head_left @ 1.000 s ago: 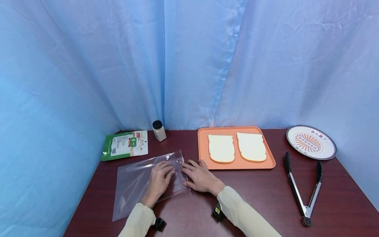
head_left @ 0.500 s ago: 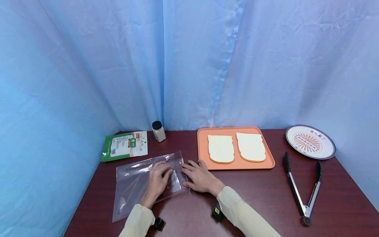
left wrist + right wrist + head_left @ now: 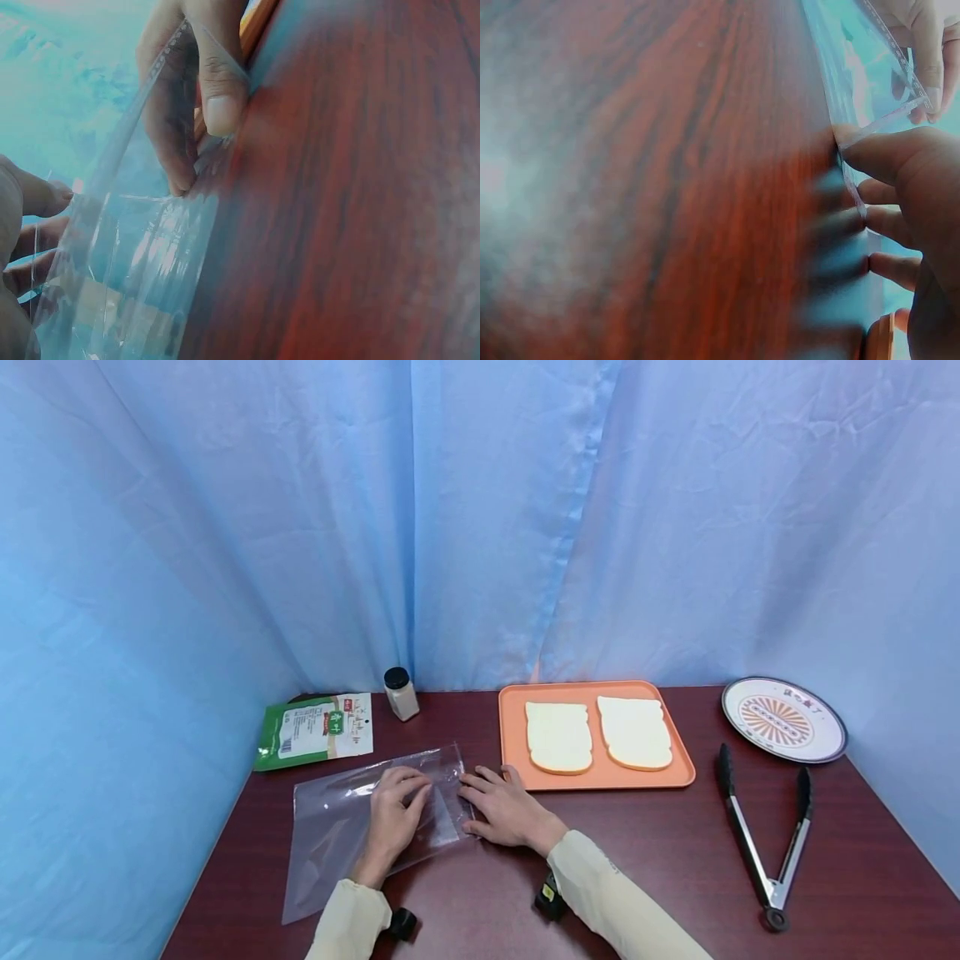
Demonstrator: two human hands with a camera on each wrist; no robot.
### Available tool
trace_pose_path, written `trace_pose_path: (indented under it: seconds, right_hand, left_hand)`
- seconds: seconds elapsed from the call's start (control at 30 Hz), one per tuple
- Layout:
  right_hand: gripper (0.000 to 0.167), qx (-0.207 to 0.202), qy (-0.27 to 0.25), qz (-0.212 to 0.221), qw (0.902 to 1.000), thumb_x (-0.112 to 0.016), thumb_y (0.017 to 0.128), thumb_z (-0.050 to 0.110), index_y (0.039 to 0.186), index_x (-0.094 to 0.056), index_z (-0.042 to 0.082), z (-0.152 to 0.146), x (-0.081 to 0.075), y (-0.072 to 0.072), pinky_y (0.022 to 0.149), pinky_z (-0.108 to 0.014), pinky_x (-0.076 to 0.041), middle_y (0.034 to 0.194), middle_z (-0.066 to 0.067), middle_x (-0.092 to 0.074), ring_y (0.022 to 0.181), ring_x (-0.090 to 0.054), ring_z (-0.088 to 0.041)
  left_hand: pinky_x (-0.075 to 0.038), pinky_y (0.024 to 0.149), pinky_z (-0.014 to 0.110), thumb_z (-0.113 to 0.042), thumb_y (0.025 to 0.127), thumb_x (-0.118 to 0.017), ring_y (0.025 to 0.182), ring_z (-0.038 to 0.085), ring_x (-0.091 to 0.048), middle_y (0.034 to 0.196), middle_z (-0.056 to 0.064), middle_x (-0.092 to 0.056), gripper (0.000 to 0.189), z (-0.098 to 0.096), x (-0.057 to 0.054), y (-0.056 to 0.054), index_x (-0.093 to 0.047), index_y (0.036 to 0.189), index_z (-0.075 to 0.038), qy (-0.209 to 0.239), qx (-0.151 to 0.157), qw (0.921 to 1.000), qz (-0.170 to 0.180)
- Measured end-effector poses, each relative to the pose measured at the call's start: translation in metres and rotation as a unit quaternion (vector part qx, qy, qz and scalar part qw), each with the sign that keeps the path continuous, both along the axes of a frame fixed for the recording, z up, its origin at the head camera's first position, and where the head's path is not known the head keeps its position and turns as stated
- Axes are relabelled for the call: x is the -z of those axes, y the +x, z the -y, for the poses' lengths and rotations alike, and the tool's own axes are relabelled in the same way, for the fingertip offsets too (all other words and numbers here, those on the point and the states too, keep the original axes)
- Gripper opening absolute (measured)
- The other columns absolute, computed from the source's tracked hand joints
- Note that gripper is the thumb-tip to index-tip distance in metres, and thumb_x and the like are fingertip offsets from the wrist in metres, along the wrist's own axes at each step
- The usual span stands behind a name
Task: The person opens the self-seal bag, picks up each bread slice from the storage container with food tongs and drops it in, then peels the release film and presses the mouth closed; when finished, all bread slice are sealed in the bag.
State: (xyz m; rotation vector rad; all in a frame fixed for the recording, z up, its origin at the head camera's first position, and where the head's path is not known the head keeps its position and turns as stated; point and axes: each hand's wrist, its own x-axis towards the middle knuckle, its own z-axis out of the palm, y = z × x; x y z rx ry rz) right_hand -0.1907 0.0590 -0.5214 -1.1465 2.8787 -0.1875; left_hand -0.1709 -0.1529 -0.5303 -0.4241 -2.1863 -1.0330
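A clear plastic bag [image 3: 330, 835] lies on the table at the left of centre in the head view. My left hand [image 3: 393, 814] pinches its upper layer near the right end. In the right wrist view that layer's edge [image 3: 889, 30] rises from the table up to the left fingertips [image 3: 933, 101]. The right hand [image 3: 506, 810] lies palm down with spread fingers, its fingertips pressing the bag's right edge onto the table. The right thumb [image 3: 877, 154] touches the bag's near corner. Part of the bag is hidden under the left hand.
An orange tray [image 3: 514, 697] with two bread slices [image 3: 558, 739] stands just beyond the right hand. Behind the bag are a green and white packet [image 3: 315, 731] and a black-capped shaker [image 3: 402, 695]. Tongs [image 3: 750, 843] and a plate [image 3: 825, 743] lie at the right.
My left hand has drawn slightly left, and the bag's upper layer has lifted and shifted, its glare changing. The right hand has kept its place.
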Motion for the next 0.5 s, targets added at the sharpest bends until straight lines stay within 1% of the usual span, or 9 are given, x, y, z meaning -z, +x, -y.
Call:
trace_pose_path:
  seconds: [0.07, 0.23, 0.27, 0.37, 0.47, 0.5]
  right_hand:
    - [0.054, -0.001, 0.001, -0.003, 1.0, -0.057, 0.098, 0.052, 0.142, -0.055, 0.02, 0.0003, 0.0001, -0.0004, 0.113, -0.06, -0.032, 0.155, -0.002, -0.048, 0.146, -0.042, -0.028]
    - [0.054, -0.001, 0.003, -0.009, 1.0, -0.058, 0.097, 0.052, 0.14, -0.057, 0.02, 0.0009, 0.0003, -0.001, 0.112, -0.06, -0.033, 0.154, -0.001, -0.049, 0.145, -0.043, -0.028]
    - [0.054, -0.001, 0.002, -0.009, 1.0, -0.058, 0.097, 0.052, 0.14, -0.057, 0.02, 0.0009, 0.0002, -0.0007, 0.112, -0.06, -0.033, 0.154, -0.001, -0.049, 0.145, -0.043, -0.028]
    - [0.054, -0.002, 0.001, -0.011, 0.9999, -0.058, 0.096, 0.052, 0.14, -0.057, 0.02, 0.001, -0.0004, -0.0001, 0.112, -0.06, -0.033, 0.154, -0.002, -0.049, 0.145, -0.043, -0.028]
    - [0.054, -0.003, 0.001, -0.015, 0.9999, -0.059, 0.096, 0.052, 0.14, -0.057, 0.02, 0.0012, -0.0007, 0.0001, 0.111, -0.06, -0.034, 0.154, -0.002, -0.05, 0.144, -0.044, -0.028]
    - [0.054, -0.003, 0.001, -0.017, 0.9998, -0.059, 0.096, 0.052, 0.139, -0.057, 0.02, 0.0013, -0.0007, 0.0, 0.111, -0.06, -0.034, 0.153, -0.002, -0.05, 0.144, -0.044, -0.028]
  left_hand:
    - [-0.05, 0.08, 0.032, 0.007, 0.072, -0.082, 0.087, 0.026, -0.064, 0.084, 0.01, -0.072, 0.013, 0.0003, -0.0004, -0.0009, -0.078, 0.083, 0.001, 0.006, -0.004, 1.0, -0.004]
    - [-0.047, 0.088, 0.037, 0.008, 0.07, -0.083, 0.085, 0.027, -0.064, 0.081, 0.012, -0.074, 0.016, 0.0011, -0.0014, -0.0019, -0.077, 0.083, 0.002, 0.028, -0.008, 0.9995, -0.007]
    - [-0.047, 0.088, 0.037, 0.008, 0.07, -0.082, 0.085, 0.027, -0.064, 0.08, 0.012, -0.074, 0.015, 0.0011, -0.0015, -0.0017, -0.077, 0.083, 0.001, 0.031, -0.009, 0.9995, -0.006]
    - [-0.048, 0.086, 0.033, 0.008, 0.071, -0.082, 0.085, 0.026, -0.064, 0.08, 0.012, -0.073, 0.013, 0.0016, -0.0016, -0.0008, -0.077, 0.082, 0.001, 0.036, -0.009, 0.9993, 0.0]
    - [-0.048, 0.082, 0.029, 0.005, 0.073, -0.081, 0.088, 0.026, -0.064, 0.082, 0.011, -0.073, 0.01, 0.0011, -0.0017, 0.0001, -0.078, 0.082, 0.001, 0.03, -0.009, 0.9995, 0.008]
    - [-0.048, 0.082, 0.03, 0.005, 0.074, -0.081, 0.089, 0.027, -0.064, 0.083, 0.011, -0.073, 0.01, 0.0006, -0.0017, 0.0003, -0.078, 0.082, 0.001, 0.025, -0.01, 0.9996, 0.008]
